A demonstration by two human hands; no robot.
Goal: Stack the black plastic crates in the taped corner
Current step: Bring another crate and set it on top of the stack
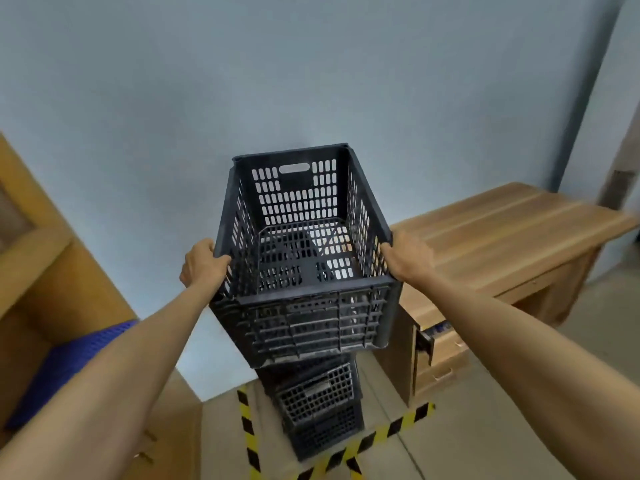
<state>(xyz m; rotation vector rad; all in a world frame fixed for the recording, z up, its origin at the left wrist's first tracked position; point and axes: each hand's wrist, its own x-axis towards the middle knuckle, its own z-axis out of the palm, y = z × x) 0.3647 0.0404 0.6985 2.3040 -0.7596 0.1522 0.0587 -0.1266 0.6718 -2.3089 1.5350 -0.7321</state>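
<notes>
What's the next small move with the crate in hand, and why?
Probably lower it straight down and square it onto the stack. The left hand and right hand grip the side rims of the empty black slotted plastic crate, which sits above the stacked black crates inside the yellow-and-black floor tape; whether it is fully seated cannot be told.

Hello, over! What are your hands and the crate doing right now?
Both hands, left hand and right hand, grip top crate. Above stack inside tape. Nothing blocking.

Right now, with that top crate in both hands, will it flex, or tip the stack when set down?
Top crate looks rigid: ribbed walls, both hands gripping its rim. Probably light, being empty and perforated. The stack below is tall and narrow, so it could tip.
</notes>
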